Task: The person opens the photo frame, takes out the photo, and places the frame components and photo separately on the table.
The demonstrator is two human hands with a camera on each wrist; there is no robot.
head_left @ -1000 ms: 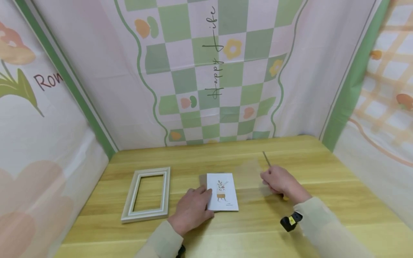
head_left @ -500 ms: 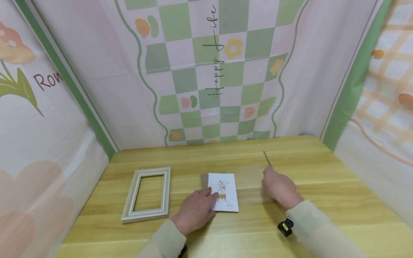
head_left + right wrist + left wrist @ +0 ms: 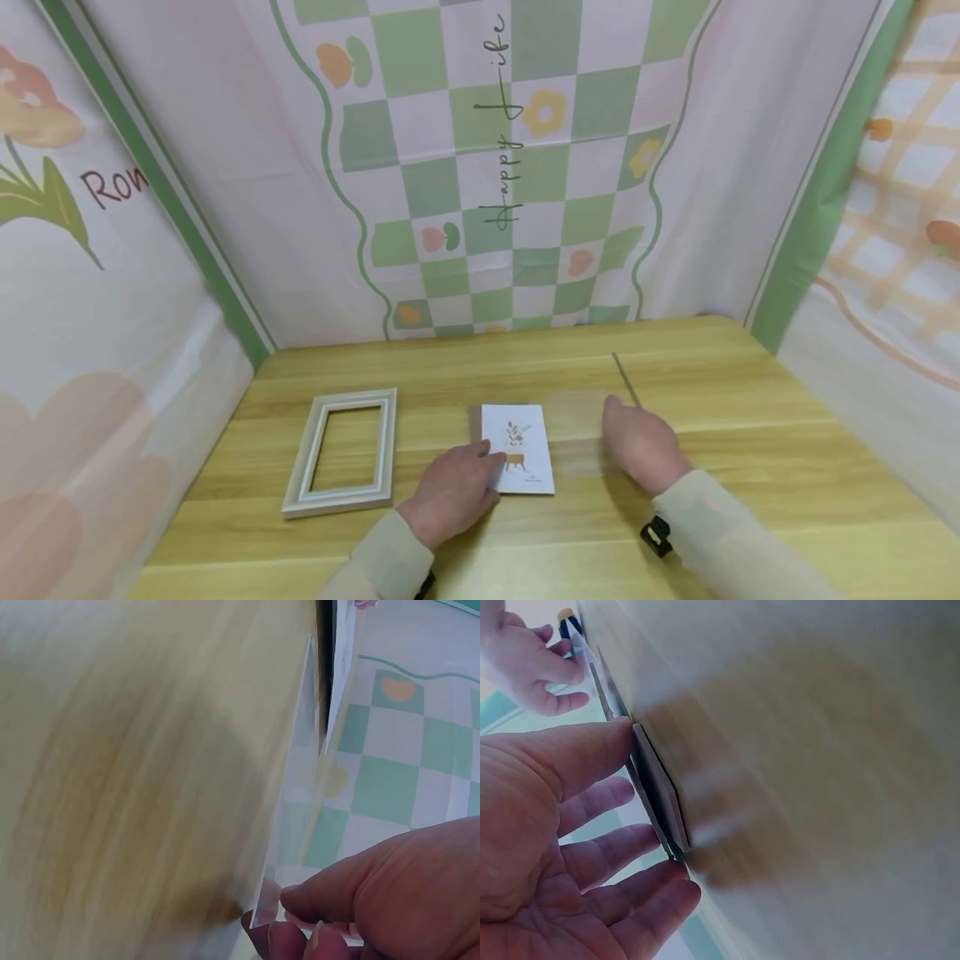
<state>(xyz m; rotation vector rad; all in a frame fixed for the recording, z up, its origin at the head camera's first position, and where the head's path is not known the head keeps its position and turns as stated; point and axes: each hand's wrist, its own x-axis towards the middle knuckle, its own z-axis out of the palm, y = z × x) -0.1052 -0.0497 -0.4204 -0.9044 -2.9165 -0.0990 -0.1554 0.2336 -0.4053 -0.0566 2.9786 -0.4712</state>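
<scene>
My left hand (image 3: 453,492) rests at the left edge of a white card (image 3: 532,446) printed with a potted plant. Its fingers lie relaxed over that edge, with the thumb at the lower corner. A greyish-brown backing board (image 3: 475,423) peeks out beneath the card. To the right, my right hand (image 3: 641,437) pinches a clear plastic sheet (image 3: 289,825) by its end between thumb and fingers. In the head view this sheet stretches toward the card. Beyond the hand shows the thin shaft of a screwdriver (image 3: 626,379); its yellow-and-black handle (image 3: 568,621) appears in the left wrist view.
A cream picture frame (image 3: 390,450) without glass lies left of the left hand. The wooden table (image 3: 450,367) ends at a checked cloth backdrop (image 3: 536,208), with printed cloths on both sides.
My right hand has shifted slightly left with the clear sheet, uncovering more of the screwdriver's shaft. My left fingers have slid farther over the card's face; the card has barely moved.
</scene>
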